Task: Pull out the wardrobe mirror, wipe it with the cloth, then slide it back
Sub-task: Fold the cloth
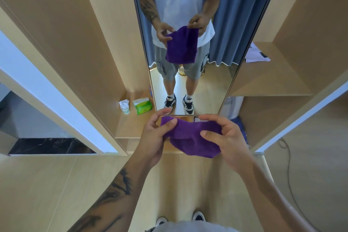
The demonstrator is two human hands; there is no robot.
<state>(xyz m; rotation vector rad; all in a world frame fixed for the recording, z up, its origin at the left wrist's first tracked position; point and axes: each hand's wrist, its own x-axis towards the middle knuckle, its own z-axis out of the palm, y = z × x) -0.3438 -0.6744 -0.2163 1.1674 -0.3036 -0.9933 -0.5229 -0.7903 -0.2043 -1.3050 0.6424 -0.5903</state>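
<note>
- While the mirror (195, 73) stands pulled out ahead, the left hand (153, 137) pinches the purple cloth (192, 137).
- Right hand (226, 135) grips its right end.
- Green tissue pack (142, 107) lies far left.

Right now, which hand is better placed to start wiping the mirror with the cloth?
Slightly the right hand, I think. Both hands pinch the purple cloth, but more of it hangs on the right side. The mirror stands straight ahead, equally near the left hand.

Mirror (190, 81) face unobstructed ahead, wardrobe panels (105, 47) close on both sides, tissue pack (142, 107) low left
</note>
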